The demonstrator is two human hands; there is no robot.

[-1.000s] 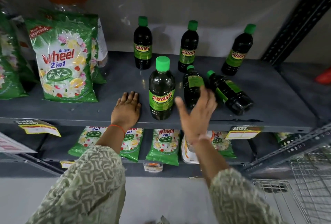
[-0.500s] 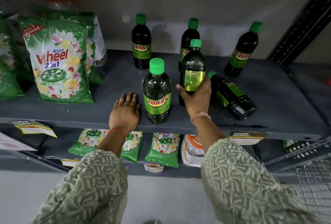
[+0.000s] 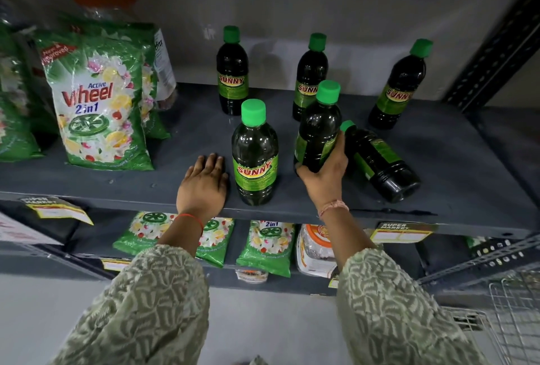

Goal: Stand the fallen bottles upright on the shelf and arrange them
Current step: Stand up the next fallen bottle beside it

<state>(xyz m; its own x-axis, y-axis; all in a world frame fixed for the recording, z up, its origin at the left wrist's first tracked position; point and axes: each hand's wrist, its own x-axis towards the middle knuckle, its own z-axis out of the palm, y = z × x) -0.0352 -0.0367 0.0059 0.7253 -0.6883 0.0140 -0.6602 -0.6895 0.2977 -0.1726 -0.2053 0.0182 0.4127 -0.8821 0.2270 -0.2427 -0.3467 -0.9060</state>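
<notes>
Bottles of dark liquid with green caps occupy the grey shelf (image 3: 438,160), beside the detergent pouch (image 3: 96,101) at its 9 o'clock end. Right hand (image 3: 324,177) is clamped around the lower body of the held bottle (image 3: 318,128), which stands upright, tilted slightly; whether its base touches the shelf cannot be told. Fallen bottle (image 3: 380,163) lies on its side at 3 o'clock of that hand (cap pointing to 11 o'clock, just beside the held bottle). Front bottle (image 3: 254,154) stands upright between the hands. Left hand (image 3: 204,186) rests flat on the shelf, fingers together, gripping nothing. Three back bottles (image 3: 232,72) stand at 12 o'clock.
</notes>
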